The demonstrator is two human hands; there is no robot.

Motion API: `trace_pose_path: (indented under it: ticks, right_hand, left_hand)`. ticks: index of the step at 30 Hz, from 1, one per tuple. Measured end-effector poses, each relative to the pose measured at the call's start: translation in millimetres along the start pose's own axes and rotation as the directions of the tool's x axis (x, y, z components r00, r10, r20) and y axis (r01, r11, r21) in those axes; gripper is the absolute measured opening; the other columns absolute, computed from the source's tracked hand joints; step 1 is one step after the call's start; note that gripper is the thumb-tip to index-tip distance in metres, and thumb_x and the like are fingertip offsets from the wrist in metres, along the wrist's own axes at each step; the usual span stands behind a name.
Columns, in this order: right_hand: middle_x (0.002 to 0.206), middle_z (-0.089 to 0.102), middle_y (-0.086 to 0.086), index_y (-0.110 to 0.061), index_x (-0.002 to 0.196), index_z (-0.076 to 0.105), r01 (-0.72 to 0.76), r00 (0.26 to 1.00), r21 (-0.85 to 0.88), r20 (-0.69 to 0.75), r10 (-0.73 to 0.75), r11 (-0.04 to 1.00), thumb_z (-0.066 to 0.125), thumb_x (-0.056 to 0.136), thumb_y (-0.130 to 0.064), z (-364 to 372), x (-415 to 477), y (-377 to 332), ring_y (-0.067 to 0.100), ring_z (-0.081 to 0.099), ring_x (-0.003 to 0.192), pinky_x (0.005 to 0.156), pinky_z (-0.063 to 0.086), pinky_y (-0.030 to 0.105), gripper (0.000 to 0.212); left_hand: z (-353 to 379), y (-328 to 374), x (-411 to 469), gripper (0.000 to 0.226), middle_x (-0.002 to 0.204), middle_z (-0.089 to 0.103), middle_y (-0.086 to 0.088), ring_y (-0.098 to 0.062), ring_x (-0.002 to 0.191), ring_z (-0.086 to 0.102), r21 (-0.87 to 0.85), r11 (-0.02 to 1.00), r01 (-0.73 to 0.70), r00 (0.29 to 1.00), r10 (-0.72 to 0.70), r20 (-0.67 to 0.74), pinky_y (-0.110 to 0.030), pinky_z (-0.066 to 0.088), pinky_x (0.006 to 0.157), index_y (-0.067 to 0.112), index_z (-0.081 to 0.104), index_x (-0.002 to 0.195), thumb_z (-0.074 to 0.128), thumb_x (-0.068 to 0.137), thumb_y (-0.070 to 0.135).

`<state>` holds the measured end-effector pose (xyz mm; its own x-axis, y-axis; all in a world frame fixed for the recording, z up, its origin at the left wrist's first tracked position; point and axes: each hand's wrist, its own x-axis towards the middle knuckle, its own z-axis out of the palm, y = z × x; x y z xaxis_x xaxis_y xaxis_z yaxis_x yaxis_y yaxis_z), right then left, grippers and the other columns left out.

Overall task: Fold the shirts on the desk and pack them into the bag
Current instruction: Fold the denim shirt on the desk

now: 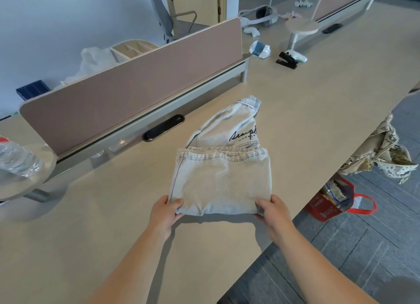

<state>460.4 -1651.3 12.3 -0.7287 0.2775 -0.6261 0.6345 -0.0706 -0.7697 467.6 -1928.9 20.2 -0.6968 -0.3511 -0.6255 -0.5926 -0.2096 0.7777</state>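
At the far left a clear plastic water bottle point(16, 158) stands on a small round shelf, and a pink divider panel point(136, 80) runs along the back of the pale wooden tabletop point(102, 224), with a black cable port point(163, 127) set in just in front of it. The left hand point(164, 211) has its grip closed on the near left corner of a pale grey sweatshirt point(220, 178), thumb on top and fingers tucked beneath. The sweatshirt lies in the middle of the tabletop, its near half doubled over and dark script lettering showing on the far part. The right hand point(272, 210) holds the near right corner the same way, its grip pinched on the cloth. Far back, a black stapler point(286, 60) sits on the tabletop. At the right edge a camouflage-print garment point(381, 153) hangs crumpled over the side, and below it a red bag point(329, 209) stands on the floor with things inside.
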Motion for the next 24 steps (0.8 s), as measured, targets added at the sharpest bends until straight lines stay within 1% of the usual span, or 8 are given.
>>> trace_pose_path:
  ticks: [3, 6, 10, 12, 15, 18, 21, 24]
  right_hand:
    - [0.088, 0.069, 0.015, -0.001, 0.089, 0.063, -0.002, 1.0, 0.009, -0.025, 0.002, 1.0, 0.062, 0.086, -0.01, -17, -9, -14, 0.029, 0.065, 0.078, 0.063, 0.054, 0.038, 0.01]
    - [0.071, 0.061, 0.015, -0.004, 0.079, 0.058, 0.013, 0.999, -0.05, -0.033, -0.015, 0.999, 0.063, 0.075, -0.018, -35, -34, -42, 0.03, 0.061, 0.064, 0.056, 0.045, 0.036, 0.015]
    - [0.057, 0.043, 0.006, -0.01, 0.064, 0.042, 0.062, 0.996, -0.097, -0.065, -0.068, 0.993, 0.06, 0.073, -0.013, -55, -80, -97, 0.026, 0.049, 0.056, 0.057, 0.046, 0.039, 0.021]
    - [0.049, 0.038, 0.002, -0.013, 0.057, 0.036, 0.072, 0.993, -0.103, -0.087, -0.081, 0.992, 0.058, 0.072, -0.014, -62, -93, -121, 0.025, 0.043, 0.058, 0.06, 0.043, 0.04, 0.027]
    - [0.037, 0.037, -0.001, -0.013, 0.053, 0.037, 0.035, 0.991, -0.064, -0.128, -0.043, 0.997, 0.058, 0.073, -0.014, -67, -93, -147, 0.025, 0.047, 0.06, 0.063, 0.04, 0.037, 0.03]
    - [0.051, 0.046, 0.005, -0.009, 0.065, 0.049, 0.029, 0.984, 0.024, -0.177, -0.024, 0.999, 0.062, 0.075, -0.013, -69, -75, -163, 0.026, 0.056, 0.053, 0.067, 0.05, 0.04, 0.017]
    - [0.067, 0.05, 0.008, -0.007, 0.072, 0.053, 0.008, 0.979, 0.099, -0.203, 0.013, 0.995, 0.065, 0.082, -0.011, -66, -41, -175, 0.022, 0.061, 0.054, 0.083, 0.058, 0.047, 0.016]
    - [0.067, 0.053, 0.01, -0.005, 0.069, 0.052, -0.009, 0.972, 0.102, -0.235, 0.032, 0.995, 0.063, 0.087, -0.009, -61, 0, -191, 0.025, 0.061, 0.054, 0.075, 0.056, 0.042, 0.022]
  left_hand:
    - [3, 7, -22, 0.011, 0.104, 0.071, -0.014, -0.026, 0.095, 0.07, 0.079, 0.996, -0.04, 0.998, 0.043, -0.041, -0.033, 0.059, 0.071, 0.004, 0.064, 0.102, 0.066, 0.092, 0.004]
    - [6, 26, -59, 0.013, 0.1, 0.07, -0.018, -0.028, 0.089, 0.072, 0.128, 0.987, -0.094, 0.993, 0.103, -0.064, -0.03, 0.06, 0.064, 0.0, 0.062, 0.097, 0.069, 0.089, 0.007]
    - [5, 67, -108, 0.02, 0.093, 0.068, -0.022, -0.033, 0.081, 0.072, 0.081, 0.987, -0.14, 0.988, 0.145, -0.058, -0.032, 0.061, 0.062, -0.004, 0.059, 0.093, 0.073, 0.087, 0.009]
    - [8, 89, -119, 0.026, 0.085, 0.067, -0.019, -0.03, 0.071, 0.073, 0.099, 0.981, -0.168, 0.984, 0.173, -0.049, -0.037, 0.059, 0.067, -0.002, 0.058, 0.09, 0.075, 0.086, 0.017]
    - [17, 116, -121, 0.028, 0.073, 0.063, -0.012, -0.023, 0.068, 0.072, 0.117, 0.974, -0.193, 0.981, 0.194, -0.002, -0.035, 0.05, 0.071, 0.006, 0.059, 0.084, 0.075, 0.085, 0.028]
    - [34, 137, -111, 0.03, 0.062, 0.058, -0.01, -0.021, 0.07, 0.07, 0.156, 0.96, -0.234, 0.972, 0.229, 0.052, -0.041, 0.048, 0.074, 0.011, 0.055, 0.071, 0.074, 0.078, 0.033]
    - [51, 153, -80, 0.03, 0.067, 0.063, -0.011, -0.023, 0.077, 0.063, 0.163, 0.956, -0.242, 0.969, 0.232, 0.08, -0.052, 0.054, 0.087, 0.015, 0.057, 0.064, 0.073, 0.059, 0.04]
    - [76, 177, -52, 0.028, 0.072, 0.055, -0.013, -0.025, 0.077, 0.054, 0.176, 0.953, -0.248, 0.964, 0.224, 0.143, -0.047, 0.051, 0.079, 0.013, 0.055, 0.064, 0.076, 0.064, 0.032]
